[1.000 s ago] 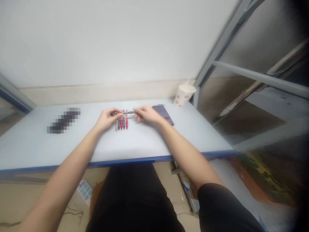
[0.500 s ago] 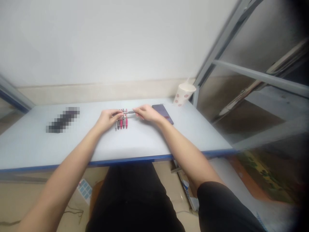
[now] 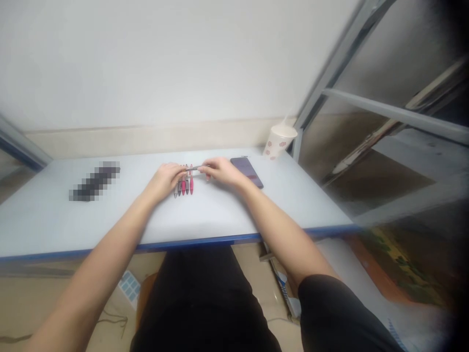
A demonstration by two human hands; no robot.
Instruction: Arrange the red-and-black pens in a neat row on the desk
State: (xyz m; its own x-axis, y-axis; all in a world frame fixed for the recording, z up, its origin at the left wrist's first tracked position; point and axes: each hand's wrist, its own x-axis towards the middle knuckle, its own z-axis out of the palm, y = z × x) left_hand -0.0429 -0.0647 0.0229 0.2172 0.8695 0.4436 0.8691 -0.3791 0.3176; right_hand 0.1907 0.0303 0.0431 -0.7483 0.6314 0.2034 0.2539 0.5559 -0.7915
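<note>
My left hand (image 3: pixel 166 180) and my right hand (image 3: pixel 219 171) pinch a dark grey pen (image 3: pixel 192 169) between them. It lies roughly level, with its ends hidden in my fingers. Below it, several red and grey pens (image 3: pixel 183 187) lie side by side on the table, pointing toward me. Their far ends are partly covered by my left hand and the held pen. One red pen (image 3: pixel 191 186) lies a small gap to the right of the others.
A dark phone (image 3: pixel 249 173) lies right of my right hand. A white paper cup (image 3: pixel 277 141) with red marks stands at the table's back right corner. At the left is a dark pixelated object (image 3: pixel 94 182). The white table (image 3: pixel 205 215) has a blue front edge.
My right hand has shifted slightly left along the pen, closer to my left hand, so less of the pen shows. The pens on the table lie as before.
</note>
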